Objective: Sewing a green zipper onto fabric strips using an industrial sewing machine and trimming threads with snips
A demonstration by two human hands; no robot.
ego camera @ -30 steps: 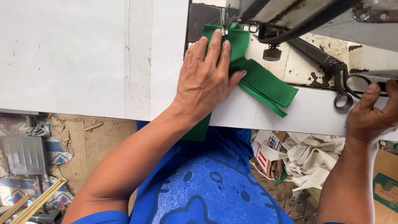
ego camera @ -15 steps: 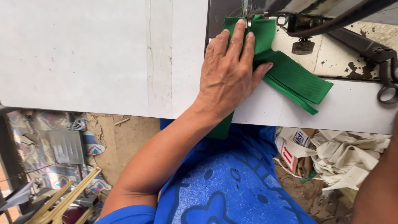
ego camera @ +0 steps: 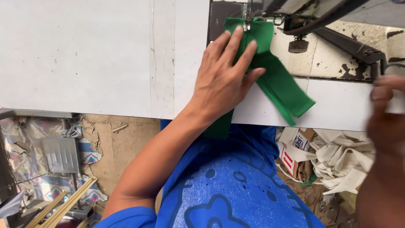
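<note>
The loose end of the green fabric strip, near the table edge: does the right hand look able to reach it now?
Probably yes. The loose end lies uncovered on the white table, and nothing stands between it and the blurred right hand. The left hand presses the strip farther up, near the needle.

white table (ego camera: 84,59), cardboard box (ego camera: 295,152), crumpled paper (ego camera: 341,162)
</note>
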